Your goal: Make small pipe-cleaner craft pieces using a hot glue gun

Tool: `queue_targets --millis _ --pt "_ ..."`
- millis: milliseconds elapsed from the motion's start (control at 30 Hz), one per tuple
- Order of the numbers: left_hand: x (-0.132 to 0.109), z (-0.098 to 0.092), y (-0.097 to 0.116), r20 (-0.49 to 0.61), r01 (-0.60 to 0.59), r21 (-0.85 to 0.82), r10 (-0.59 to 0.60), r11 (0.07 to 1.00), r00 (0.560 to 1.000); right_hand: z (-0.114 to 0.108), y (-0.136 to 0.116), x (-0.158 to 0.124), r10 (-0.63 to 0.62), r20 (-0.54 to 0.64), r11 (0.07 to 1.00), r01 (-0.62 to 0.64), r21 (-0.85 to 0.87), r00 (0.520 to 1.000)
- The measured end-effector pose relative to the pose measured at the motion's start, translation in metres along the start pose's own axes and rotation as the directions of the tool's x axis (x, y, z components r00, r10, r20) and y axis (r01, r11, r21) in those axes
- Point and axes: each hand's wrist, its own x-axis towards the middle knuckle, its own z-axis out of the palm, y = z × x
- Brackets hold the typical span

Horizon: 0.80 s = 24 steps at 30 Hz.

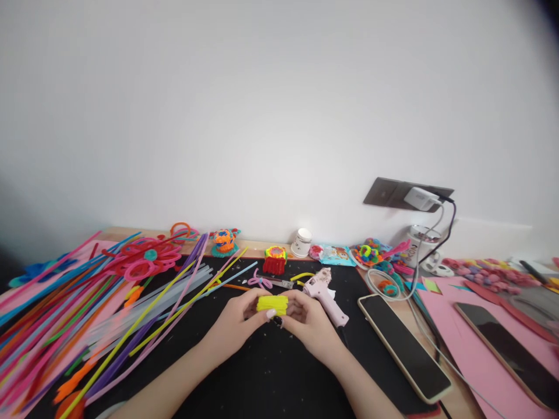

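Note:
Between both hands, just above the black mat [262, 372], is a small yellow block of folded pipe cleaners [272, 304]. My left hand [242, 317] grips its left end, thumb on the near face. At the right end, my right hand [308, 323] pinches it with the thumb and curled fingers; some fingertips are hidden behind it. A pink glue gun [327, 299] lies beyond my right hand. Behind the block sit a purple pipe-cleaner bow [259, 280] and a red and yellow pipe-cleaner piece [275, 261].
Loose pipe cleaners [109, 308] spread over the left side, with clear glue sticks [144, 311] among them. To the right lie a phone [404, 346], a white cable [419, 314] and a second phone [506, 352] on pink sheets [449, 314]. A white cup [301, 242] stands by the wall.

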Motion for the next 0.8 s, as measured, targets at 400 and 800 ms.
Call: queue_targets --millis 400,800 --pt "-0.0009 0.0038 -0.0022 0.023 0.028 -0.038 -0.027 0.999 0.999 -0.0026 0.0017 0.0012 -0.029 -0.006 0.994 0.028 -0.105 1.0" --pt "-0.0007 0.0027 -0.0028 -0.024 0.023 -0.053 -0.025 0.998 0.999 -0.0016 0.0018 0.0041 -0.031 -0.018 0.999 0.031 0.036 0.999"
